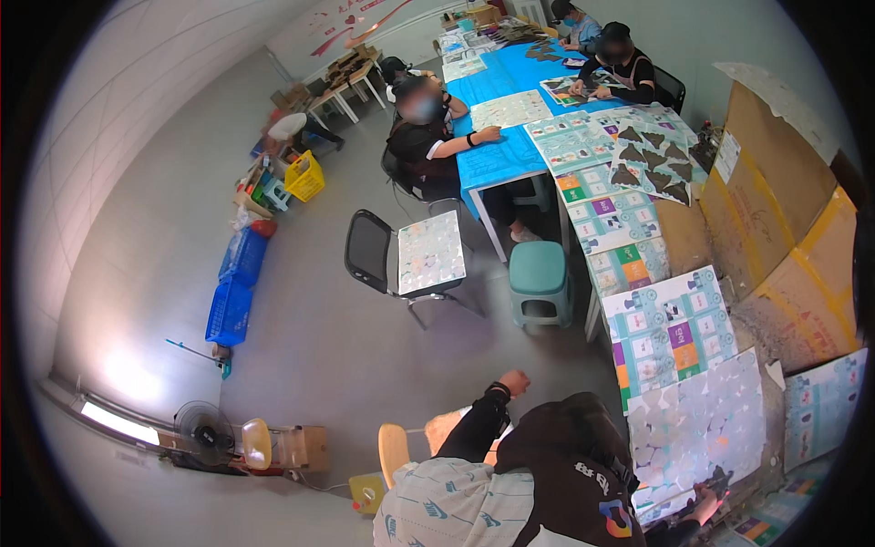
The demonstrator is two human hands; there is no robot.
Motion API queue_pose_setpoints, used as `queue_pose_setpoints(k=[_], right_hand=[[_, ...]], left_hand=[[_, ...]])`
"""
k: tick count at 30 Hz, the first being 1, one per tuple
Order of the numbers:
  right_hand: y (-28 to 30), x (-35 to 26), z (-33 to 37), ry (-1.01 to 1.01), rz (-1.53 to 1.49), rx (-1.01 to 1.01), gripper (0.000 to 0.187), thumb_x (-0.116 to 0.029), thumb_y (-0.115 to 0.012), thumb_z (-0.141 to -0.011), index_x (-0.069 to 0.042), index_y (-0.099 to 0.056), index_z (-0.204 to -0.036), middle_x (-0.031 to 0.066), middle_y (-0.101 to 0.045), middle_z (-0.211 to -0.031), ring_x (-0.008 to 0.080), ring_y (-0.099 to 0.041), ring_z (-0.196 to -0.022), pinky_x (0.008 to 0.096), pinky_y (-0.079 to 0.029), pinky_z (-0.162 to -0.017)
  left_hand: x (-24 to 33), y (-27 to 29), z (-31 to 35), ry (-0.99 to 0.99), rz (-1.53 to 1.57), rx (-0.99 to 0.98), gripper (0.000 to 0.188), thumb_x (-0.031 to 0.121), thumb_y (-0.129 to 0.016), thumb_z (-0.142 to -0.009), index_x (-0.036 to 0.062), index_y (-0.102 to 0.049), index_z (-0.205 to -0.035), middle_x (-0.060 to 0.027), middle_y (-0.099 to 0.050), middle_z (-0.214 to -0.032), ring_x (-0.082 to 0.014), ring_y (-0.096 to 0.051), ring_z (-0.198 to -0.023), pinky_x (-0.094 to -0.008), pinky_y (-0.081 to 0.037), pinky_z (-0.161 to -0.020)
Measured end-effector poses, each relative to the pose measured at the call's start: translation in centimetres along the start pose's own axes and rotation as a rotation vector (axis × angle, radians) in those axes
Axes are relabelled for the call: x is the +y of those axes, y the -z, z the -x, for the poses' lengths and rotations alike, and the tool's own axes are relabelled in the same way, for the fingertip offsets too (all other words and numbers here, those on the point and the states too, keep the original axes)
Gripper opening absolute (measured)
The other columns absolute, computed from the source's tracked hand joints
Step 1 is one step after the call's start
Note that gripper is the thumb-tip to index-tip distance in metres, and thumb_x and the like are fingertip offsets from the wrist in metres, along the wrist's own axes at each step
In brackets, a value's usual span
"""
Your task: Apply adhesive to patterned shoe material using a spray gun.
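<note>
A small, dark, flat piece (719, 479) lies just beyond the right hand (705, 504), grip unclear, over a pale, spotted, rectangular sheet (697, 419). The farther left hand (515, 383) curls, contents unclear, well apart leftward.

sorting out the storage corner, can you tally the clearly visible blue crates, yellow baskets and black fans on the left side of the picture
Blue crates: 2
Yellow basket: 1
Black fan: 1
Total: 4
</note>
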State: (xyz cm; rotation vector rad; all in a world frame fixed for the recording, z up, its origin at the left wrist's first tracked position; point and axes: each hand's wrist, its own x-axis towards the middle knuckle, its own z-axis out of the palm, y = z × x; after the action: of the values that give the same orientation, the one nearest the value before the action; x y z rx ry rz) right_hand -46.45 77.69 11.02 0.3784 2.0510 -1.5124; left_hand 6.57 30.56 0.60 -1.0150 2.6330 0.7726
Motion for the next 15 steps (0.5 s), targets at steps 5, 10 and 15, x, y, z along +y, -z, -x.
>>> queue_pose_setpoints(k=[5, 10, 15], right_hand=[[1.2, 0.8, 0.5, 0.012, 0.003, 0.066, 0.029, -0.019, -0.047, -0.069, -0.005, -0.063, -0.088, 0.0033, -0.065, -0.089, 0.015, -0.058, -0.082, 0.0341, -0.036, -0.063], [0.9, 1.5, 0.6, 0.027, -0.04, 0.056, 0.029, -0.018, -0.047, -0.068, -0.004, -0.063, -0.087, 0.0037, -0.065, -0.084, 0.0162, -0.059, -0.08, 0.034, -0.037, -0.062], [0.2, 1.0, 2.2, 0.014, -0.005, 0.021, 0.024, -0.015, -0.047, -0.066, -0.004, -0.062, -0.082, 0.0033, -0.063, -0.079, 0.0164, -0.061, -0.076, 0.0312, -0.036, -0.056]], left_hand=[[4.3, 3.7, -0.9, 0.568, 0.656, -0.09, 0.028, 0.025, -0.053, -0.081, 0.0023, -0.064, -0.093, -0.0068, -0.066, -0.074, -0.0197, -0.061, -0.052, -0.0327, -0.051, -0.051], [4.1, 4.5, -0.7, 0.556, 0.7, -0.018, 0.028, 0.025, -0.052, -0.077, 0.0023, -0.066, -0.085, -0.0085, -0.065, -0.065, -0.0213, -0.06, -0.048, -0.0333, -0.052, -0.051], [3.5, 3.7, -0.9, 0.539, 0.699, -0.014, 0.029, 0.025, -0.051, -0.078, 0.0017, -0.065, -0.087, -0.0094, -0.065, -0.065, -0.0223, -0.06, -0.047, -0.0341, -0.051, -0.05]])
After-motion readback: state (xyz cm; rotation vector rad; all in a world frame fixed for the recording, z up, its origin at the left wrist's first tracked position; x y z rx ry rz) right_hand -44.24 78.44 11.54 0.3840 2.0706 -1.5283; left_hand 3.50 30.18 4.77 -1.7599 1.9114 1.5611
